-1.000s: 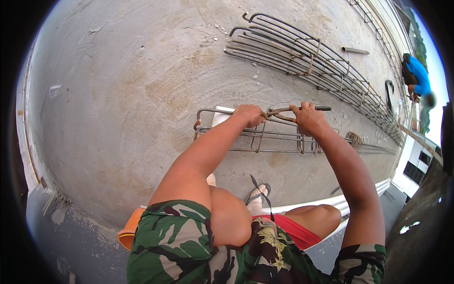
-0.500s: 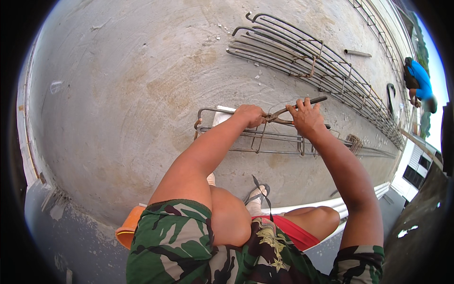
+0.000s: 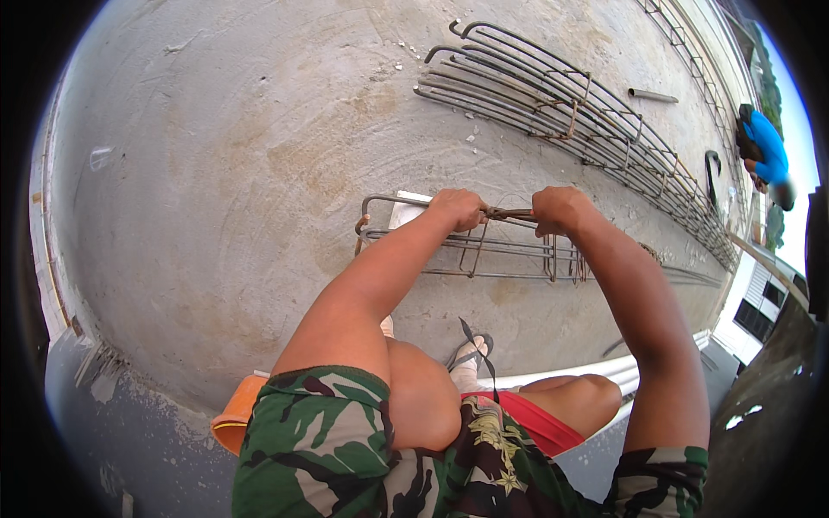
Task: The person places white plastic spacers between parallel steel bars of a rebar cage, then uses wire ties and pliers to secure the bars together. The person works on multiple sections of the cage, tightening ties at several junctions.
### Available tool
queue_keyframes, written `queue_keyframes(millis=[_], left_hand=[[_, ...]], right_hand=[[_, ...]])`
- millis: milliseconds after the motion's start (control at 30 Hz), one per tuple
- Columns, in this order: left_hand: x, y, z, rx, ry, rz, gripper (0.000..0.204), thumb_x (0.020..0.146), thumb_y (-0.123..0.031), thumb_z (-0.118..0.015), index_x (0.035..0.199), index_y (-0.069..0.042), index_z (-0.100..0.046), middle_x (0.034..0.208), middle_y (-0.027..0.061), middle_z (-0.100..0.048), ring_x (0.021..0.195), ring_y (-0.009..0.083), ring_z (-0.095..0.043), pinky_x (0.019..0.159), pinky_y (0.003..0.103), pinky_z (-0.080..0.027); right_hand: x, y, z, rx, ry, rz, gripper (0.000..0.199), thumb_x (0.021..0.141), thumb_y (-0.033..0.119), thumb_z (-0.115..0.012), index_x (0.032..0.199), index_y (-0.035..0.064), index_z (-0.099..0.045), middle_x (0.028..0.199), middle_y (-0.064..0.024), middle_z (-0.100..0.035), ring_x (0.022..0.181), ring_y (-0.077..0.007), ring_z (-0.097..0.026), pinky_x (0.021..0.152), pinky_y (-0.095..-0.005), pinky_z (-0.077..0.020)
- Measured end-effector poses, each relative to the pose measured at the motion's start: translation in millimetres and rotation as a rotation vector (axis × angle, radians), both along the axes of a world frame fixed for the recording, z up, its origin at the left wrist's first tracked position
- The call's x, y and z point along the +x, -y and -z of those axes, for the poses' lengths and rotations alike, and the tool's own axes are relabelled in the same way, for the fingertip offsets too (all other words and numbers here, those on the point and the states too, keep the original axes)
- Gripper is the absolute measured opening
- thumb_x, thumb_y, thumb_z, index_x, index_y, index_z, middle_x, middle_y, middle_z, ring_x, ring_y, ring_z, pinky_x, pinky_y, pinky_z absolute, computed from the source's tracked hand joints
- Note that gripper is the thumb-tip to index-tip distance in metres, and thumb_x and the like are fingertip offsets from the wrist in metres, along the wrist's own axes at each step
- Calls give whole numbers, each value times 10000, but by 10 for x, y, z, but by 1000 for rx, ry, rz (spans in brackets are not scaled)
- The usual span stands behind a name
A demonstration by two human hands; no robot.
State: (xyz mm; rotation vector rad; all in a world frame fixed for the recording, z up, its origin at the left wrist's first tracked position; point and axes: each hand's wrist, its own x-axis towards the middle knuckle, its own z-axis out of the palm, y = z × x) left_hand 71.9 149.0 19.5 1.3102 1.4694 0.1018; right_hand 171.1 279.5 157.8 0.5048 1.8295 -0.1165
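A pair of pincers [image 3: 508, 213] lies level over a steel rebar cage [image 3: 509, 248] on the concrete. Its handles are pressed together in my right hand [image 3: 561, 210], whose fingers are wrapped round them. The jaws sit at the joint of the top bar and a square stirrup. Beside the jaws, my left hand [image 3: 458, 210] is closed round the cage's top bar. What its fingertips pinch is hidden. Under the cage's left end shows a flat white piece [image 3: 404, 210].
Beyond lies a larger bundle of hooked rebar cages [image 3: 553, 104]. A short pipe [image 3: 653, 96] rests past it. An orange bucket [image 3: 237, 414] stands by my left side. Far right, a person in blue [image 3: 767, 147] bends down. White pipes [image 3: 617, 375] run behind my feet.
My right hand has closed the spread handles of the pincers together and turned over, knuckles up. My left hand stays in nearly the same place on the cage.
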Motion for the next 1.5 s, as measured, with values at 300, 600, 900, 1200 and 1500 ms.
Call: queue_keyframes(millis=[300, 600, 900, 1200, 1500], left_hand=[[10, -24, -17, 2, 9, 10, 336, 914, -401, -533, 1232, -329, -614, 1132, 98, -656, 1071, 300, -603, 877, 429, -479], [0, -18, -26, -2, 14, 6, 339, 914, -404, -529, 1225, -304, -620, 1129, 95, -657, 1084, 301, -598, 893, 436, -471], [15, -25, -39, 1, 13, 17, 331, 918, -401, -514, 1215, -305, -625, 1130, 88, -657, 1085, 300, -598, 885, 441, -478], [29, 0, 19, 18, 11, 22, 301, 919, -384, -519, 1177, -291, -644, 1105, 92, -663, 1064, 302, -604, 869, 440, -478], [42, -1, -16, 46, -2, 22, 314, 921, -376, -516, 1191, -271, -638, 1123, 81, -657, 1076, 289, -600, 881, 426, -475]], right_hand=[[225, -178, 111, -33, 172, 213, 331, 622, 236, -842, 881, 80, -707, 789, -73, -712, 721, -194, -691, 634, -346, -526], [491, -99, 66, 209, -478, -409, 490, 762, 282, -725, 1198, 117, -574, 974, -67, -626, 826, -261, -645, 791, -427, -511], [505, -217, -116, 209, -295, -408, 408, 778, 332, -697, 1099, 94, -615, 927, -95, -652, 886, -277, -645, 798, -469, -505], [645, 7, -176, 179, -219, 165, 249, 821, 289, -675, 953, 78, -675, 957, -112, -689, 906, -300, -665, 761, -412, -542], [730, 36, -97, 208, -212, 220, 197, 845, 143, -555, 957, 58, -692, 904, -177, -684, 878, -330, -671, 736, -419, -550]])
